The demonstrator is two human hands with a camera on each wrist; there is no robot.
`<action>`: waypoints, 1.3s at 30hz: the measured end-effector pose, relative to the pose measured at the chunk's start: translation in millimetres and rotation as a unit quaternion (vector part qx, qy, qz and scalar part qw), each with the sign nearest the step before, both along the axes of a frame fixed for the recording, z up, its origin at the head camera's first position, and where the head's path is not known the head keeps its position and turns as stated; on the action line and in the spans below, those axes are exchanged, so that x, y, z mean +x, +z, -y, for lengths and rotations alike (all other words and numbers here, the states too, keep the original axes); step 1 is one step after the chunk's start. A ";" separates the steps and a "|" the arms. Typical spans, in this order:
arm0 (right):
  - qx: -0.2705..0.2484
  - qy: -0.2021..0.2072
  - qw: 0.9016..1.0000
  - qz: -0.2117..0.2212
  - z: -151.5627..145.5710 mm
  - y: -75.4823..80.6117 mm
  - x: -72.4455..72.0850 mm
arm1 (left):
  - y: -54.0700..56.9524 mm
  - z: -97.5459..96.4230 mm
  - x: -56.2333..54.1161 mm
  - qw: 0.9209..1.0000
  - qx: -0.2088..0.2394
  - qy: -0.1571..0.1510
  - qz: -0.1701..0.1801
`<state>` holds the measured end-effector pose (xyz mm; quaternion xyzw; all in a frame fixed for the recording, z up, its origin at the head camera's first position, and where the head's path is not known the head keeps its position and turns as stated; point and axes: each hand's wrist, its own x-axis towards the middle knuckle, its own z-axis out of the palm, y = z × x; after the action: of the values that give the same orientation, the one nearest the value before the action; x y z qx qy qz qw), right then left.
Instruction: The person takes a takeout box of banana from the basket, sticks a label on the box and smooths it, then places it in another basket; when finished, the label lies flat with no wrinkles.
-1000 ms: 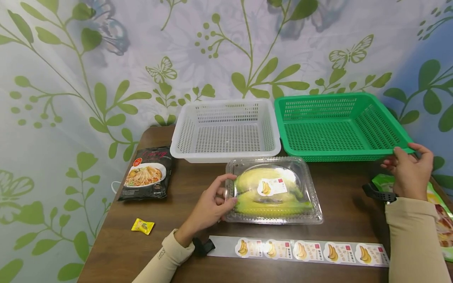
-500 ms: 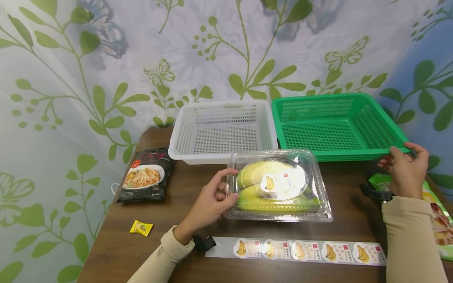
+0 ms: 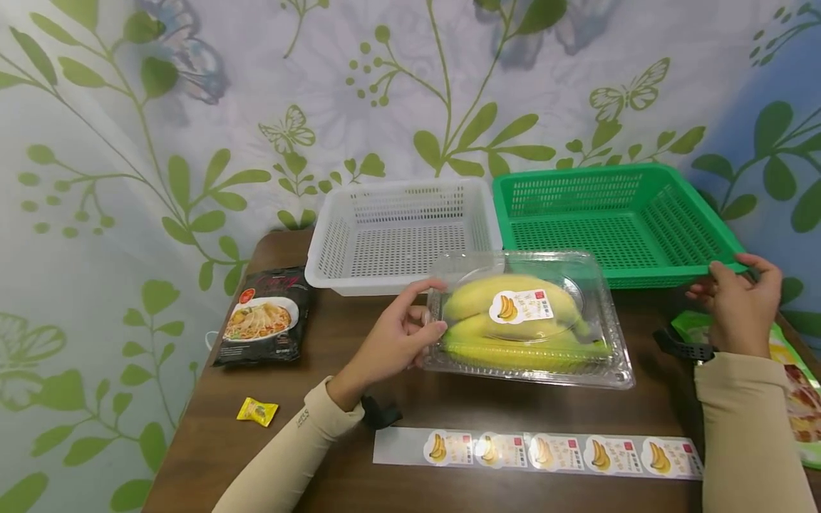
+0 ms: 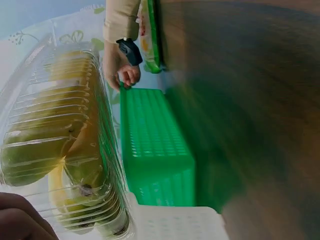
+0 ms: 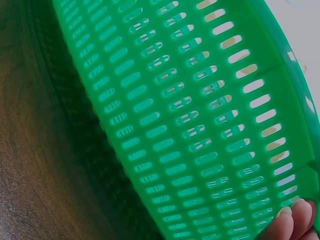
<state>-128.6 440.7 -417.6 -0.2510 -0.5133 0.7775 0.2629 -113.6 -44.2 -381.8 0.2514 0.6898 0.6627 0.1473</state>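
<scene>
A clear plastic clamshell box (image 3: 609,356) of bananas (image 3: 526,342), with a banana-picture label (image 3: 521,306) on its lid, is gripped at its left edge by my left hand (image 3: 400,335). It is raised over the table and overlaps the front rims of both baskets in the head view. In the left wrist view the bananas (image 4: 55,130) show through the ribbed side of the box. My right hand (image 3: 744,306) pinches the front right corner of the green basket (image 3: 616,274). In the right wrist view its fingertips (image 5: 300,215) lie at the rim by the slotted wall (image 5: 200,125).
A white basket (image 3: 365,286) stands left of the green one. A strip of banana labels (image 3: 539,453) lies along the front. Left are a black noodle packet (image 3: 263,320) and a small yellow wrapped piece (image 3: 257,411). A green bag (image 3: 798,399) lies partly under my right arm.
My left hand has lifted the box of bananas and moved it right and away from me, toward the green basket. My right hand has stayed on the green basket's corner.
</scene>
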 end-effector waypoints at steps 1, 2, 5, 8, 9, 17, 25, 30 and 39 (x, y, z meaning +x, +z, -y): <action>-0.003 -0.001 1.000 -0.002 -0.4 0.1 -0.7 | 3.2 -2.6 -1.0 1.000 -0.001 -0.002 -0.002; -0.006 -0.002 1.000 -0.004 -0.8 0.0 -1.5 | 6.3 -5.1 -2.1 1.000 -0.001 -0.005 -0.006; -0.002 -0.003 1.000 -0.002 -1.4 -0.3 -3.1 | 15.2 -13.7 -6.2 1.000 -0.001 -0.013 -0.020; 0.010 -0.005 1.000 0.005 -1.5 -1.8 -3.9 | 22.5 -22.6 -12.2 0.999 0.001 -0.022 -0.028; 0.014 -0.005 1.000 0.008 -1.5 -2.2 -3.8 | 24.7 -25.8 -14.6 0.999 0.002 -0.025 -0.028; -0.025 0.021 0.999 -0.021 -4.2 -2.0 -0.8 | 38.6 -51.9 -33.8 0.999 0.012 -0.034 0.002; 0.010 0.007 1.000 0.021 -3.8 -1.0 2.9 | 42.3 -73.4 -52.1 0.999 0.021 -0.028 0.009; 0.015 -0.001 0.999 0.028 -2.3 0.8 3.0 | 44.3 -83.1 -62.6 0.999 0.024 -0.027 0.008; -0.012 0.009 1.000 0.009 -5.2 0.5 3.4 | 48.7 -101.2 -77.4 0.999 0.023 -0.038 0.009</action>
<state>-125.2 445.9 -417.1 -0.2566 -0.5088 0.7834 0.2483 -191.0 57.1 -333.1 0.2747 0.6631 0.6745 0.1727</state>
